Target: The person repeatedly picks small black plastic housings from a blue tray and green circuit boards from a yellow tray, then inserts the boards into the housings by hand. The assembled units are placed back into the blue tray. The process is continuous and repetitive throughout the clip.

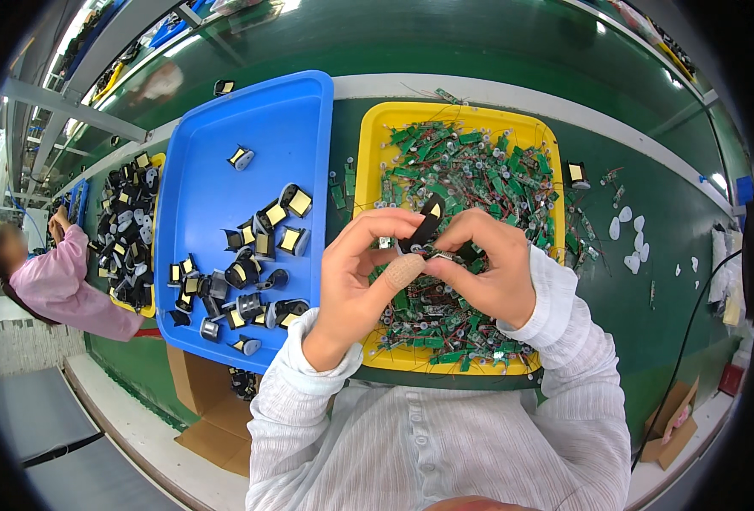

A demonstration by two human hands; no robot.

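My left hand (362,277) is closed round a black plastic housing (430,223) with a pale yellow pad on it. A bandage wraps the left thumb. My right hand (483,260) pinches a small circuit board (439,253) against the housing's lower end; the fingertips partly hide it. Both hands meet above a yellow tray (549,153) heaped with green circuit boards (496,179) that carry thin wires and small clear round parts. To the left, a blue tray (202,170) holds several black housings (296,201) with yellow pads.
Another yellow tray (159,170) of black housings stands farther left, near a person in a pink top (66,268). White oval pieces (638,238) and stray boards lie on the green table at right. A black cable (692,328) crosses there. An open cardboard box (211,426) sits below the blue tray.
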